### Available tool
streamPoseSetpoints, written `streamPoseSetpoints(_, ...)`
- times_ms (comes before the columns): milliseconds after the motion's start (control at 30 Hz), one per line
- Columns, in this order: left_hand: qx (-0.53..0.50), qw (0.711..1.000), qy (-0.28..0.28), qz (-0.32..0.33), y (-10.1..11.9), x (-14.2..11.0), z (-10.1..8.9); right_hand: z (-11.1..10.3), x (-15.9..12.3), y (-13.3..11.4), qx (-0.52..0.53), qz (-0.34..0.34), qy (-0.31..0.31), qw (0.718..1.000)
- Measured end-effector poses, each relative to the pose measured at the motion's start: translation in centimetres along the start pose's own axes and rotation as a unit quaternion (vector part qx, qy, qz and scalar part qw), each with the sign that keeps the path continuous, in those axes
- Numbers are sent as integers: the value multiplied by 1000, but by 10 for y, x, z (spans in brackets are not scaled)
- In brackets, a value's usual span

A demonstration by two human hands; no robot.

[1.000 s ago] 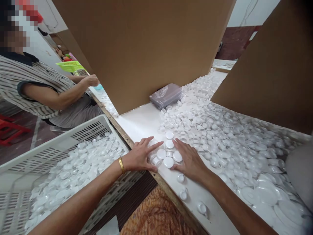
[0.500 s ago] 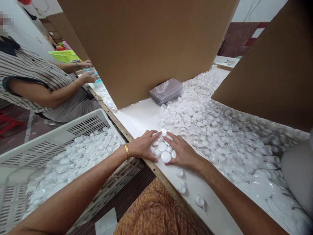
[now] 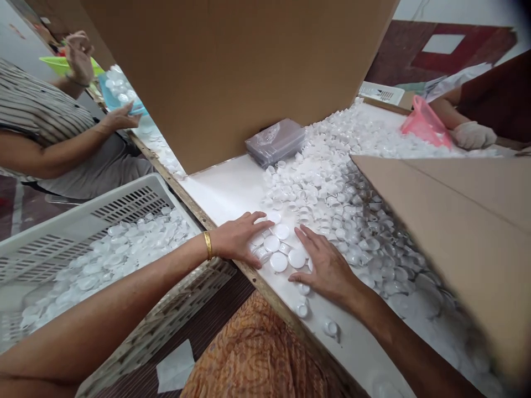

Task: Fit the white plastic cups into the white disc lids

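Small round white discs (image 3: pixel 279 262), like toy saucers, lie flat in a loose cluster on the white tabletop (image 3: pixel 224 190) near its wooden edge. My left hand (image 3: pixel 238 239), with a gold bracelet at the wrist, curves around the cluster's left side, fingers spread. On the other side is my right hand (image 3: pixel 326 271), its thumb and fingers apart, the fingertips close to the discs. Neither hand grips anything. Two small white cups (image 3: pixel 331 330) sit below my right hand. Behind it spreads a big heap of little white cups (image 3: pixel 319 182).
A grey slotted crate (image 3: pixel 124 194) of white pieces stands at my left. Tall cardboard (image 3: pixel 240 72) rises behind a clear-wrapped pack (image 3: pixel 276 142). Tilted cardboard (image 3: pixel 452 221) covers the right. One co-worker holds a blue tray (image 3: pixel 110 91); another's gloved hand is beside a pink scoop (image 3: pixel 427 122).
My right hand has drawn away to the right, and the discs between my hands have spread flatter. The right cardboard has tipped down, uncovering a co-worker. The left co-worker has raised a hand.
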State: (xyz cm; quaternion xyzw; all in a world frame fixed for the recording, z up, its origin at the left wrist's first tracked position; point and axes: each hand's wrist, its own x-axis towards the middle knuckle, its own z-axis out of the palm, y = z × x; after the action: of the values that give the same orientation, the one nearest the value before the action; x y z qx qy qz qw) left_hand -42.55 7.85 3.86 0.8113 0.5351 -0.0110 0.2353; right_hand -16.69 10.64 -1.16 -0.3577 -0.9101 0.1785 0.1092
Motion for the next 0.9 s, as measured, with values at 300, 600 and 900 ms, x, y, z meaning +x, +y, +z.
streamPoseSetpoints(300,-12,999,43,19,18,6,11,0,19,-14,3,-12,-2,1000)
streamPoseSetpoints(600,-53,992,109,35,6,10,21,-11,28,-12,58,1,-37,998)
streamPoseSetpoints(900,-120,982,132,54,-5,15,24,-11,45,9,114,-62,-79,988)
